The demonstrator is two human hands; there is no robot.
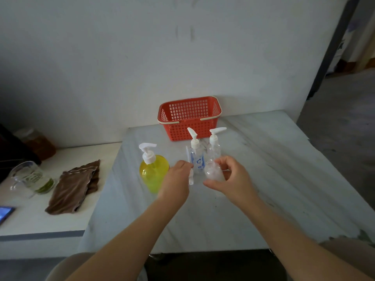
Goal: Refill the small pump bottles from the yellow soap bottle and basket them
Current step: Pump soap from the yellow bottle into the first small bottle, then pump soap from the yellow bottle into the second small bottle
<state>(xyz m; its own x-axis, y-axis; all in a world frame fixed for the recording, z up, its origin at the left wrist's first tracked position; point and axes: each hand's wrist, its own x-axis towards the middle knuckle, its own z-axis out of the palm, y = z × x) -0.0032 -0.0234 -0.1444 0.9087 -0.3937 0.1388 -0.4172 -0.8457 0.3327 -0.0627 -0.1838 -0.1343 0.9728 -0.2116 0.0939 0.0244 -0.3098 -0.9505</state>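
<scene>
The yellow soap bottle with a white pump stands on the table left of centre. My right hand grips a small clear bottle whose neck has no pump on it. My left hand holds that bottle's white pump head, with its dip tube sticking up past my fingers. Two more small clear pump bottles stand just behind my hands: one with a blue heart mark and one plain. The red basket sits behind them against the wall and looks empty.
On the lower white surface to the left lie a brown cloth, a glass measuring jug, a phone and an amber jar. The marble table ends in an edge on the right, with floor beyond.
</scene>
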